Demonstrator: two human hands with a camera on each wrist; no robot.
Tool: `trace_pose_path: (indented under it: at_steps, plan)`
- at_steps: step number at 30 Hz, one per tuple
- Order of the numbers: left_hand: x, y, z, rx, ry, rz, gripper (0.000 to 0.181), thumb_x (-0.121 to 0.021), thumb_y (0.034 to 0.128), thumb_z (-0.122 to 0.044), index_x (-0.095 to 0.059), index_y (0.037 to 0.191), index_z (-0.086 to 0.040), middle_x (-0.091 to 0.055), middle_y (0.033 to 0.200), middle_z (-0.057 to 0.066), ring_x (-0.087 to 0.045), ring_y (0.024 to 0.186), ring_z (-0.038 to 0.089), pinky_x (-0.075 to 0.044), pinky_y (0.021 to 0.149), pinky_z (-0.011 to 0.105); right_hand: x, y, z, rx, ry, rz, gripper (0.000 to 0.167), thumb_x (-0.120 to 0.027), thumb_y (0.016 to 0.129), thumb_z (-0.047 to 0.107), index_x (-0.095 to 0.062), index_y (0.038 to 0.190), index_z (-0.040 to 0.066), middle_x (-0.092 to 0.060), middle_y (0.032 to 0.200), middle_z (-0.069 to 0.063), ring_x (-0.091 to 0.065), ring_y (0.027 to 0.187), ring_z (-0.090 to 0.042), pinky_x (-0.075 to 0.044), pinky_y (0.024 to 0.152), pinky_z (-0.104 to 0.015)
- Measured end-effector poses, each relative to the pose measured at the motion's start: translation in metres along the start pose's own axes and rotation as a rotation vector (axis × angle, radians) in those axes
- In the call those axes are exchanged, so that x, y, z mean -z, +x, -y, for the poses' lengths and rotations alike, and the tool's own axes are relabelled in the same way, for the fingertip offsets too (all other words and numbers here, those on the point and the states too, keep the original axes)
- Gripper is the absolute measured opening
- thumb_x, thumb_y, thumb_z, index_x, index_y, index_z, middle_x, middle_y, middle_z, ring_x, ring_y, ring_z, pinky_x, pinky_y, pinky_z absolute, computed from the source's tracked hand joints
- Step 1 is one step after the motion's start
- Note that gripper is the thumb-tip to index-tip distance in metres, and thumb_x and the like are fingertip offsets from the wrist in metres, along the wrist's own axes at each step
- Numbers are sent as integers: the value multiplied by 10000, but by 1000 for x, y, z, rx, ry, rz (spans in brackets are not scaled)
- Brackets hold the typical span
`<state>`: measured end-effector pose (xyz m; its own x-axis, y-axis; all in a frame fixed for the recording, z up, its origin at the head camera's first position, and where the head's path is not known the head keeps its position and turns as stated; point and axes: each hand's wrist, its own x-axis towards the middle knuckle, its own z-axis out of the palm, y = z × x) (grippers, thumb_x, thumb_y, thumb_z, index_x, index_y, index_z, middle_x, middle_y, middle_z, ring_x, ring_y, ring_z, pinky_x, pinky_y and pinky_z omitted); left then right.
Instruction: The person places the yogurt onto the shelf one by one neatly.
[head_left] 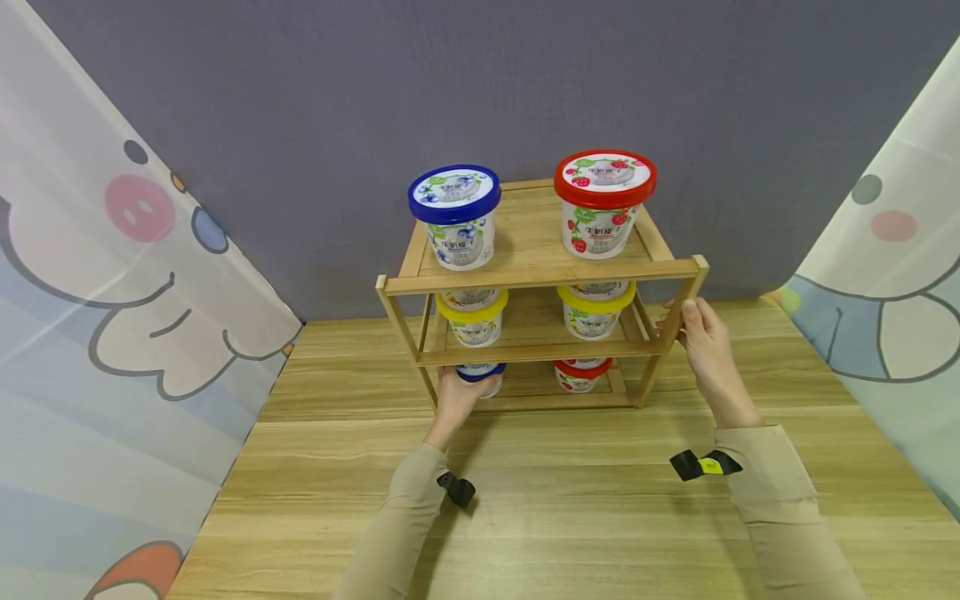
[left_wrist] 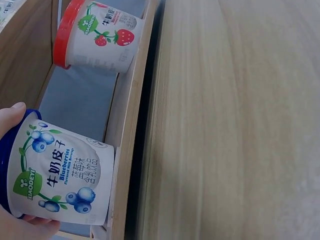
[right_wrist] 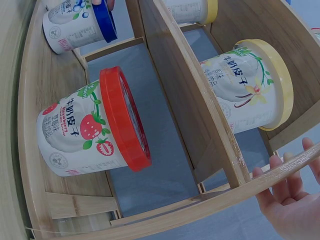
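A three-tier wooden shelf rack [head_left: 540, 279] stands on the wood-grain table. On its bottom tier at the left, my left hand [head_left: 453, 396] holds a blue-lidded blueberry milk tub [left_wrist: 65, 175], fingers and thumb around the lid end. The tub's base is at the shelf's front edge. At the other side, my right hand [head_left: 708, 346] grips the rack's right front post [right_wrist: 270, 182], with fingertips curled behind it. A red-lidded strawberry tub [right_wrist: 82, 130] sits on the bottom tier nearer that hand. Two yellow-lidded tubs, one at left [head_left: 476, 325] and one at right [head_left: 592, 317], occupy the middle tier.
On the top tier stand a blue-lidded tub [head_left: 457, 221] at left and a red-lidded tub [head_left: 600, 212] at right. Behind the rack rises a grey wall panel [head_left: 480, 83]. Cartoon-printed curtains [head_left: 150, 275] hang on both sides.
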<state>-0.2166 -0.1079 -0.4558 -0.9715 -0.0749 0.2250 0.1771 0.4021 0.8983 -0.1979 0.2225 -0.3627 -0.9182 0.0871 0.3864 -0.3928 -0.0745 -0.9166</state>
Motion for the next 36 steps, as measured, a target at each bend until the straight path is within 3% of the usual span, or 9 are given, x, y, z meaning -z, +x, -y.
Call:
trace_pose_path:
  at_steps: [6,18,23,29,36]
  plan:
    - [0,2,0,24,28,10,789,-763,672,-296,-359,1298,-37,-459,1210,192,-417,1120,354,-331,916,500,0,0,0,1,-5,1,277,-356,944,275,-542,973,72,-520,877,-5,-572,789,-46,-438,731,-140]
    - [-2,2,3,48,26,12,829,-747,688,-296,-294,1332,-36,-365,1248,221,-404,1126,364,-346,907,495,-1,1,1,7,4,-6,245,-361,943,265,-559,944,121,-533,855,8,-583,777,-46,-445,711,-136]
    - [-3,2,3,41,20,6,814,-754,688,-274,-304,1321,-31,-358,1247,221,-409,1121,360,-345,911,491,-2,1,0,12,14,-9,260,-366,943,261,-550,955,78,-540,848,21,-586,774,-51,-446,715,-141]
    - [-3,0,1,54,-3,11,863,-756,693,-272,-245,1358,-70,-290,1299,203,-351,1174,352,-312,944,489,-2,1,0,12,14,-12,265,-367,943,258,-546,961,64,-533,864,-11,-588,780,-76,-444,716,-144]
    - [-2,-3,-1,21,-8,-5,877,-746,702,-298,-225,1376,-88,-222,1343,195,-242,1239,355,-265,973,505,-2,2,0,11,25,-11,268,-367,942,257,-534,968,50,-534,884,-19,-583,788,-86,-443,731,-151]
